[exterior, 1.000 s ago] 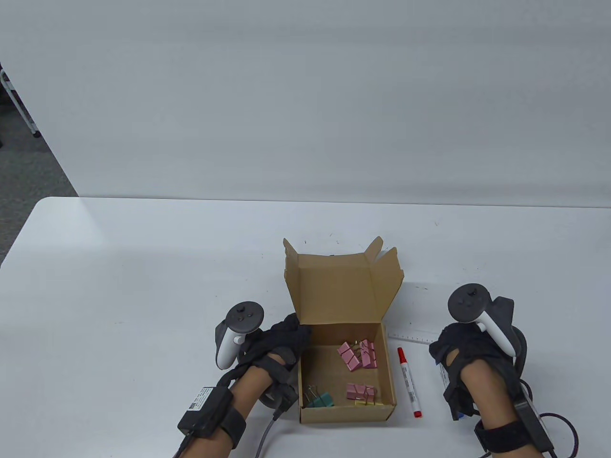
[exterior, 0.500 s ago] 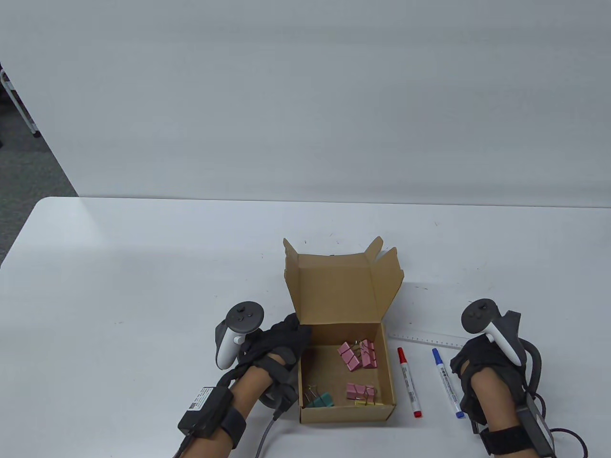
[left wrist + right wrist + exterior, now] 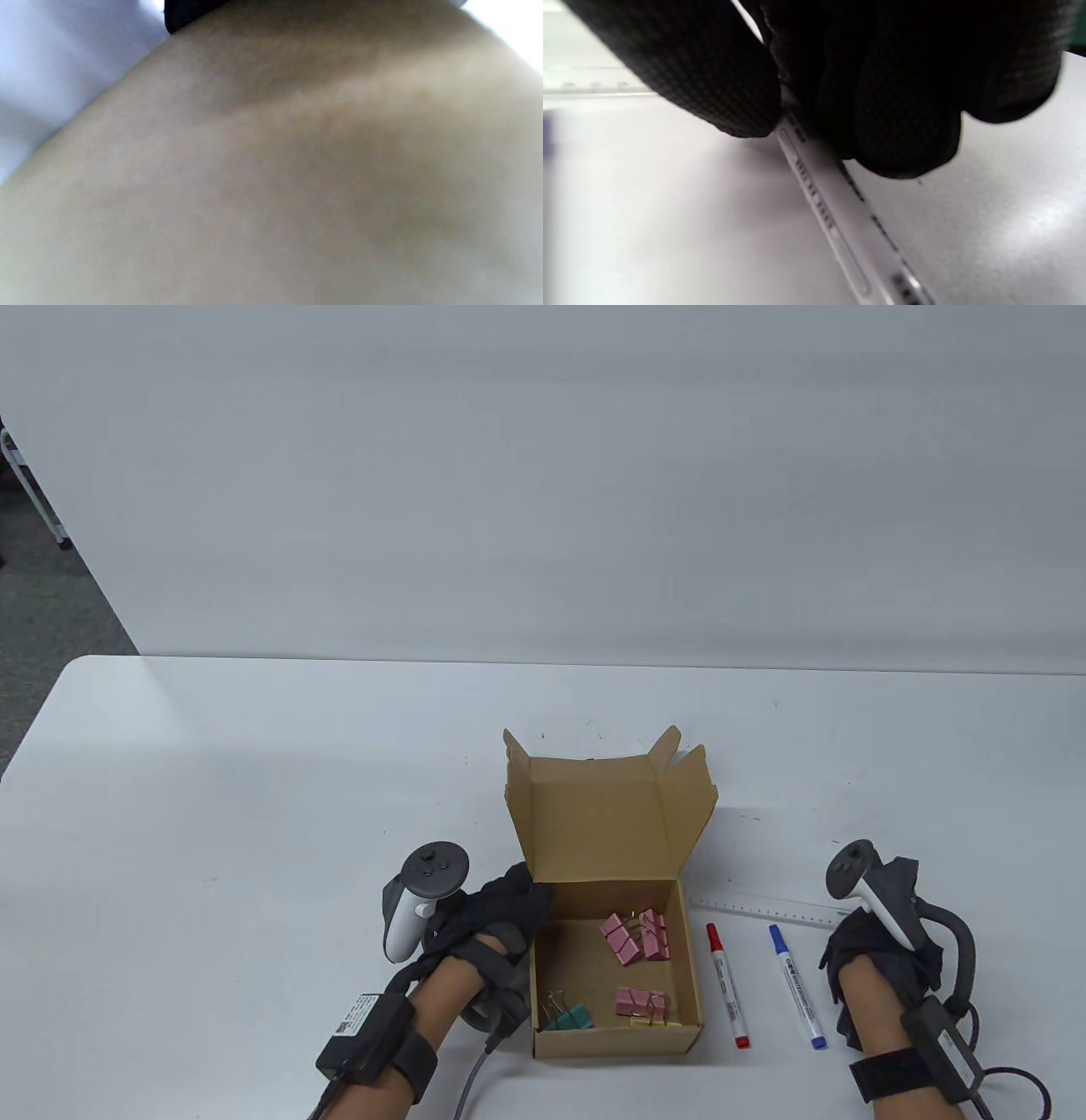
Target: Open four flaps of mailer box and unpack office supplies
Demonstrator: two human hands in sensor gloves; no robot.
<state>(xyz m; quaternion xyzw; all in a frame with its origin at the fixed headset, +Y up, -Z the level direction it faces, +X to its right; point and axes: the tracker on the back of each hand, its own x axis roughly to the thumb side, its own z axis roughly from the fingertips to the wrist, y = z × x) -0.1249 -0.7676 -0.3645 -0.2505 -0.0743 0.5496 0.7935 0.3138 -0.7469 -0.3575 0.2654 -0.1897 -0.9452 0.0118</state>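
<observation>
left hand point(image 3: 496, 920) grips the left wall of the open mailer box point(image 3: 615, 976), binder clips point(image 3: 635, 937) inside. right of it lie a red marker point(image 3: 728, 984) and blue marker point(image 3: 796, 986). right hand point(image 3: 878, 963) pinches a white pen-like thing point(image 3: 840, 212), can't tell what exactly.

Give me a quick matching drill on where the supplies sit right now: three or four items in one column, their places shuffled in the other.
Items:
1. red marker
2. blue marker
3. teal binder clip
4. clear ruler

Places:
A. inside the mailer box, near-left corner
B. on the table, right beside the box's right wall
C. on the table beyond the markers' capped ends
D. on the table between the red marker and the right hand

Pairs: 1-B, 2-D, 3-A, 4-C
</observation>
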